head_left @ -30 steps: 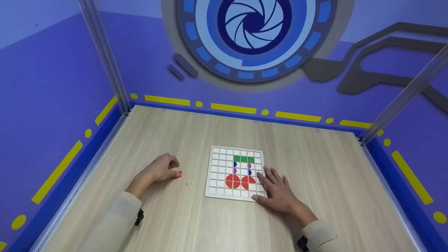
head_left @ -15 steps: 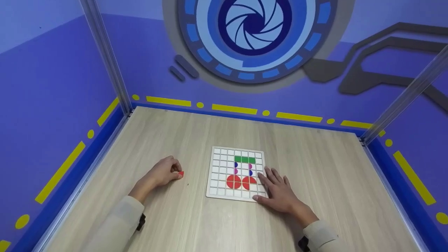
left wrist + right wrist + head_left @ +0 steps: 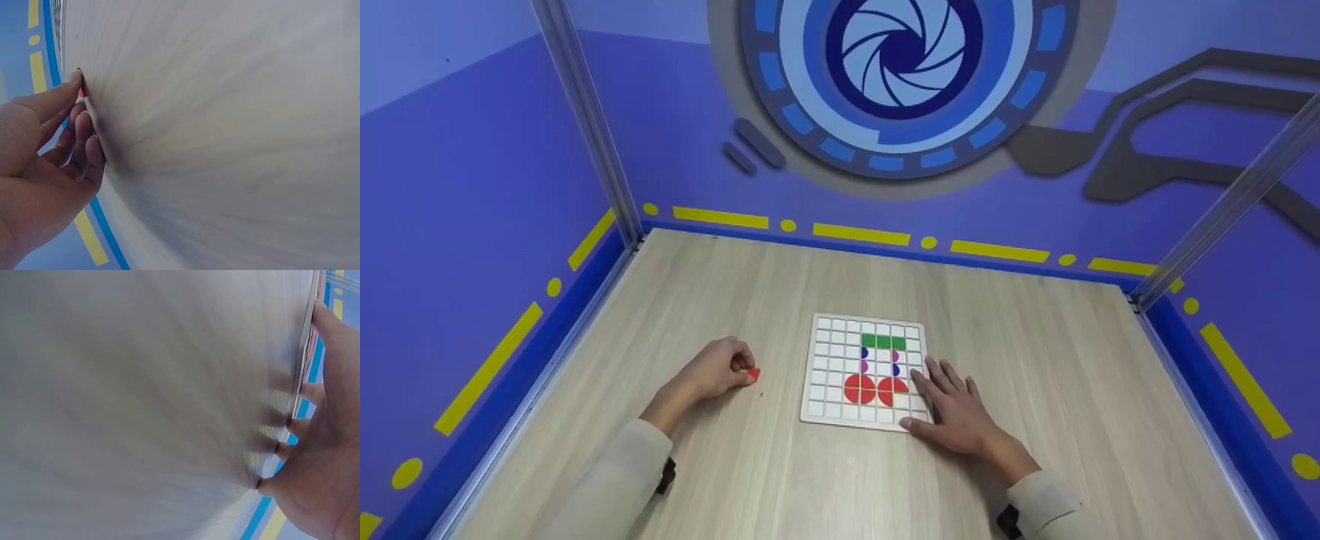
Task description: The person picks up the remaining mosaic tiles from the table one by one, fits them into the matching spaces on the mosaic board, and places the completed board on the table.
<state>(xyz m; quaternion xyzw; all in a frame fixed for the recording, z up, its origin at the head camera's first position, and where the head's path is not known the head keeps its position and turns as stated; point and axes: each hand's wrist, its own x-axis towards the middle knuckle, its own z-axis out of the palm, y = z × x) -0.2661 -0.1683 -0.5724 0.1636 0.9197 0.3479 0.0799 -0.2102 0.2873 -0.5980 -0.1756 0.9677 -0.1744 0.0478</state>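
My left hand (image 3: 716, 367) pinches a small red tile (image 3: 754, 374) between thumb and fingertips, low over the table left of the board. In the left wrist view, a red sliver of the tile (image 3: 84, 91) shows by the thumb tip; the rest is covered. The square grid board (image 3: 823, 349) holds mostly white tiles. Its pattern has a green strip (image 3: 883, 341), blue and pink half circles, a full red circle (image 3: 859, 388) and a red three-quarter circle (image 3: 888, 388) with its lower right cell white. My right hand (image 3: 958, 412) lies spread at the board's right edge, thumb and forefinger touching it.
The wood-grain table (image 3: 720, 285) extends around the board. Purple-blue walls with yellow marks enclose it at the back and sides, and metal posts (image 3: 585, 112) stand at the corners. A tiny dark speck (image 3: 761, 394) lies between the left hand and the board.
My left hand has shifted slightly right and a little toward me with the red tile, which now shows a pointed shape at the fingertips. The right hand and board have stayed put.
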